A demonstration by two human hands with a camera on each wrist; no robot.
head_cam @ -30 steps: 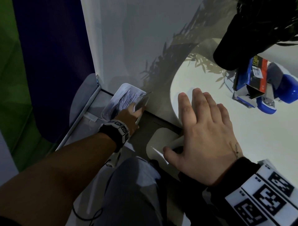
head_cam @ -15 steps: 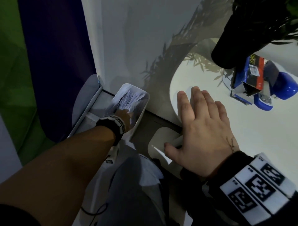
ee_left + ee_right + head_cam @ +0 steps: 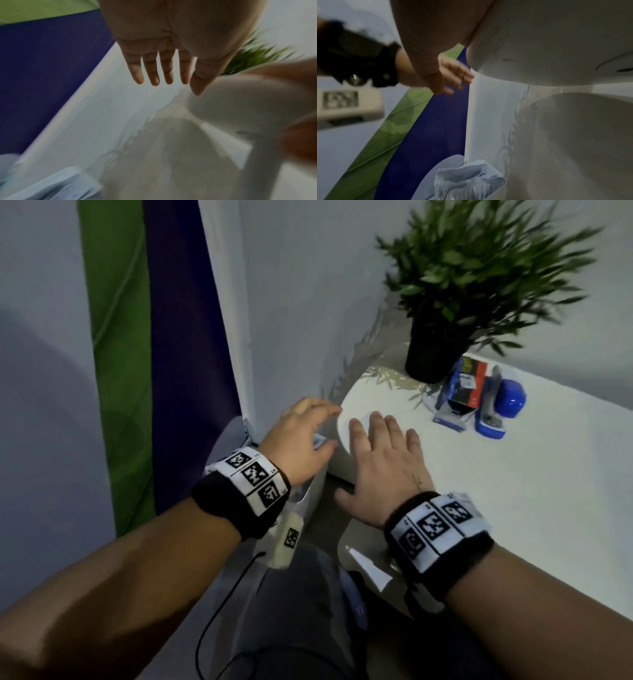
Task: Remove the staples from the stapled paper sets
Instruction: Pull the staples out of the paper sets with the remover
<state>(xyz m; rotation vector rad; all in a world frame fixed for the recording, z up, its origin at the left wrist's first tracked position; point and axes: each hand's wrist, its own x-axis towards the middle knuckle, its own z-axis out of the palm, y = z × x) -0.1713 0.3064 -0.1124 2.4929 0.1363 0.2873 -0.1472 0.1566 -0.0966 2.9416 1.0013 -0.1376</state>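
Crumpled printed papers (image 3: 471, 181) in white bin beside worktop; stapled sets not visible on white rounded worktop (image 3: 513, 491). Left hand (image 3: 298, 440) empty, fingers spread, in air; right hand (image 3: 383, 470) flat on worktop edge. Risk: reach knocks blue stapler (image 3: 493, 419), black plant pot (image 3: 435, 354)

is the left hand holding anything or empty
Empty. The left hand has all its fingers straight and spread with nothing between them, hovering beside the white table edge.

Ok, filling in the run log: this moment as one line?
left hand: open, empty, above bin | right hand: flat on table | stapler: untouched by plant
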